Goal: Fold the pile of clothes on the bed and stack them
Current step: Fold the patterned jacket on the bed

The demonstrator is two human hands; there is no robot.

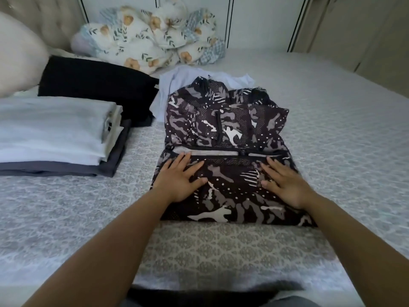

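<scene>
We press our left hand [180,179] and right hand [285,182], fingers straight, each grip wide and holding nothing, flat on the camouflage jacket [225,156], half folded mid-bed [332,129], right of the folded stack [55,134].

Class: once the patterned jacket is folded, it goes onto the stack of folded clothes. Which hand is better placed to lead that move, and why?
Probably the left hand. It presses flat on the patterned jacket on the side nearest the stack of folded clothes, which lies to the person's left. The right hand rests on the far side.

Matt patterned cloth jacket [223,138] on a textured woven bedspread [221,251]
</scene>
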